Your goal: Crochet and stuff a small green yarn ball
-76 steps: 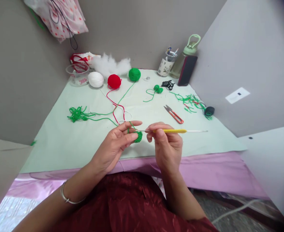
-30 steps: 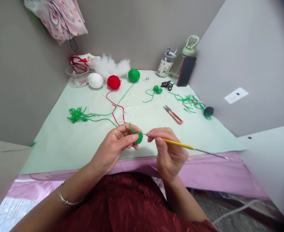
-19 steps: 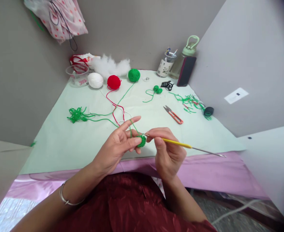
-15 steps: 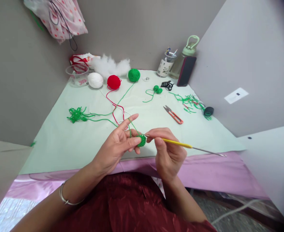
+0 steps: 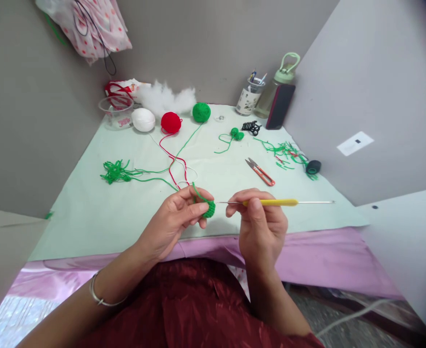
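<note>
My left hand [image 5: 176, 220] pinches a small green crochet piece [image 5: 209, 210] between thumb and fingers, just above the near edge of the pale green mat [image 5: 100, 212]. A green strand runs from the piece over my fingers toward the green yarn ball [image 5: 201, 111] at the back. My right hand [image 5: 261, 227] grips a yellow-handled crochet hook [image 5: 271, 202], held level, its metal tip pointing left at the crochet piece.
White [image 5: 143, 119] and red [image 5: 171, 122] yarn balls, stuffing [image 5: 165, 96] and a plastic cup [image 5: 117, 112] sit at the back left. Orange snips [image 5: 260, 171], yarn scraps [image 5: 287, 152], a black clip [image 5: 251, 127], pen jar [image 5: 249, 95] and bottle [image 5: 278, 87] lie right. Green tangle [image 5: 115, 172] at left.
My left forefinger, raised with the strand over it, has curled back down onto the piece. My right hand swung the hook from slanting down-right to level and drew it slightly right.
</note>
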The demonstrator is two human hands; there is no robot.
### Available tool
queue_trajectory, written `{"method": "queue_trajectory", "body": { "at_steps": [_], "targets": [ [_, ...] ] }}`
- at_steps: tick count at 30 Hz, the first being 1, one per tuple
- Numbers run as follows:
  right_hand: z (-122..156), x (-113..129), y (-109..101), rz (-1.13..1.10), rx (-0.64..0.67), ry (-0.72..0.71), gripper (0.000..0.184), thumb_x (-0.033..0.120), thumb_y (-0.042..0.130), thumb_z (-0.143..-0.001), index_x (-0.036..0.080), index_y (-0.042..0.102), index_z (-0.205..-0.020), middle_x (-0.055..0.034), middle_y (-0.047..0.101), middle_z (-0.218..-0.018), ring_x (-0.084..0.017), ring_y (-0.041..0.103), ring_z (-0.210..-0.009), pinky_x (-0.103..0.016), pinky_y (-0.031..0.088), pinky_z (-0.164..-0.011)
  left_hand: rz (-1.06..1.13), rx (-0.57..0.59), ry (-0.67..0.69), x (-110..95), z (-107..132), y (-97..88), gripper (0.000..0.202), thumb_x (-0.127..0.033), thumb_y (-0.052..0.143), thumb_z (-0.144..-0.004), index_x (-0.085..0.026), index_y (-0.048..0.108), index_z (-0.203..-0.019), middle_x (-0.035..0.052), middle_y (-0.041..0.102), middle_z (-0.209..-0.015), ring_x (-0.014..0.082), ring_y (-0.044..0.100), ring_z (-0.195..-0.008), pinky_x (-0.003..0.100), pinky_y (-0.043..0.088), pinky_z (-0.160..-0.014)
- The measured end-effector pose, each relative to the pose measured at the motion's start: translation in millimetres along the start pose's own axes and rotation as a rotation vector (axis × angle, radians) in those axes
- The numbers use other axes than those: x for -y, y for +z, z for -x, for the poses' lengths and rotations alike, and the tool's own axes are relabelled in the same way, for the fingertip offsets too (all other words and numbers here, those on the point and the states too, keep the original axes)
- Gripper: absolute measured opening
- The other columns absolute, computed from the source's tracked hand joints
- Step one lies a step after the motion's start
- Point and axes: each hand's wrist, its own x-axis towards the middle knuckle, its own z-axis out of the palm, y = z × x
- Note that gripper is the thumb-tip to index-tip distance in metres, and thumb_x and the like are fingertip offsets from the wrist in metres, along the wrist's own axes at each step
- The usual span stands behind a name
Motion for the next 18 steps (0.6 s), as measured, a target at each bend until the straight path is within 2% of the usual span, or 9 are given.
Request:
{"method": "queue_trajectory", "body": {
  "at_steps": [10,18],
  "targets": [
    [1.9,-0.5,0.1,0.027,0.028,0.005,0.017,0.027,0.061,-0.103,0.023,0.076,-0.095,0.0005,0.07,-0.085,-0.011,0.066,-0.069,-0.028,0.053,-0.065,-0.028,0.009,0.004,1.7,0.2,-2.2,0.015,-0.029,0.083,-0.084,-0.019,0.074,-0.09,-0.0026,0.06,-0.077,0.0055,0.05,-0.059,0.021,0.041,-0.059],
    [1.8,-0.5,0.5,0.017,0.044,-0.016,0.018,0.025,0.061,-0.103,0.023,0.077,-0.096,0.0004,0.069,-0.086,-0.011,0.066,-0.069,-0.028,0.053,-0.066,-0.019,0.007,-0.002,2.0,-0.1,-1.7,0.015,-0.029,0.083,-0.083,-0.019,0.075,-0.09,-0.0029,0.059,-0.075,0.0057,0.051,-0.06,0.02,0.044,-0.06]
  ]
}}
